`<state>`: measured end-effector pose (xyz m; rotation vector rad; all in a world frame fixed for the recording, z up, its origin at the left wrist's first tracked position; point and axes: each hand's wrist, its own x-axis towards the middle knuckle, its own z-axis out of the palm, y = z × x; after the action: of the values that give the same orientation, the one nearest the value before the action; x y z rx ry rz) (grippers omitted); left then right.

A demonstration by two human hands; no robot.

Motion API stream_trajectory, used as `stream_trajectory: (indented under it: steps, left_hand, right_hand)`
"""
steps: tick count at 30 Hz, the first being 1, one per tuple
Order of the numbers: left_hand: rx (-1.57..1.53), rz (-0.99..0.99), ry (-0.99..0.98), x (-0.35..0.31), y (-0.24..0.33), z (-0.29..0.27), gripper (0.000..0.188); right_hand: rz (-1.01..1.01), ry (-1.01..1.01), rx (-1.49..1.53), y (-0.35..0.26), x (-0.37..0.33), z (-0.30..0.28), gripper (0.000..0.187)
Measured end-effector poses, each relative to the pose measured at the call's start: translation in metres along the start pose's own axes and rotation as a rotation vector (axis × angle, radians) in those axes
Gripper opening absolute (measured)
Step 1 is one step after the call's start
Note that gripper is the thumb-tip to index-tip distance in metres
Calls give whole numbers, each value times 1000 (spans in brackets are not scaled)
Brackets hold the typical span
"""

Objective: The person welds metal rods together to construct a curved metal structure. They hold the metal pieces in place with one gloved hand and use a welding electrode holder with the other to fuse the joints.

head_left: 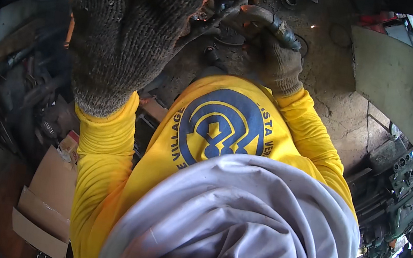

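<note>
My left hand, in a dark knitted glove, is raised very close at the upper left. Its back faces me, and its fingers are hidden, so what they do is unclear. A dark, rough-edged metal piece runs along that hand's right side. Orange light glows on it near the top edge. My right hand, in a greyish knitted glove, is further off at upper centre-right. Its fingers are closed round a curved metal pipe with a thicker fitting at its right end. The pipe's left end passes behind the dark metal piece.
A bright spark shows above the stained concrete floor. A large greyish panel stands at the right, above greasy machinery. Lower left lies an opened cardboard box. Dark metal parts crowd the left side.
</note>
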<state>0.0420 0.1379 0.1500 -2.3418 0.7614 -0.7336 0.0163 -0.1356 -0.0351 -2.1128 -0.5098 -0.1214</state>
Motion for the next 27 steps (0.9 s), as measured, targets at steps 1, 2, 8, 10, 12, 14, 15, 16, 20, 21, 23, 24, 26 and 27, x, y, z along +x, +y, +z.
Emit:
stream_trajectory:
  steps: [1, 2, 8, 10, 12, 14, 15, 16, 20, 21, 23, 24, 26, 27]
  left_hand:
    - [2, 0, 1, 0, 0, 0, 32]
    - [6, -1, 0, 0, 1, 1, 32]
    - [95, -2, -11, -1, 6, 8, 32]
    - [61, 22, -36, -3, 4, 10, 32]
    - [55, 22, -40, -4, 0, 7, 32]
    - [56, -1, 5, -4, 0, 9, 31]
    - [63, -4, -5, -5, -1, 8, 31]
    - [67, -5, -13, -7, 0, 9, 31]
    - [-7, -45, 44, -9, 1, 21, 30]
    - [-87, 5, 56, -3, -7, 24, 32]
    - [8, -2, 22, -8, -4, 18, 38]
    - [9, -1, 20, -8, -5, 18, 38]
    - [53, 47, 78, -8, -10, 21, 38]
    - [75, 71, 107, -9, -13, 23, 38]
  right_hand:
    - [0, 19, 43, -1, 2, 1, 41]
    - [-1, 37, 88, -3, 5, 2, 45]
    - [-83, 105, -90, -3, 2, 0, 51]
    - [-60, 108, -131, -3, 0, 1, 50]
    - [-32, 99, -179, -2, -4, 4, 48]
    - [-49, 98, -160, 2, -1, 6, 46]
    - [-58, 97, -151, 3, 0, 6, 45]
    - [-50, 89, -169, 3, 0, 6, 45]
    - [-6, 51, -160, -3, 1, 4, 43]
    - [8, 41, -139, -6, 4, 2, 42]
    - [-3, 28, -169, -17, 14, -6, 43]
    - [35, 10, -208, -21, 16, -8, 44]
    - [22, 35, -258, -15, 10, -2, 47]
    - [16, 48, -282, -12, 8, -1, 48]
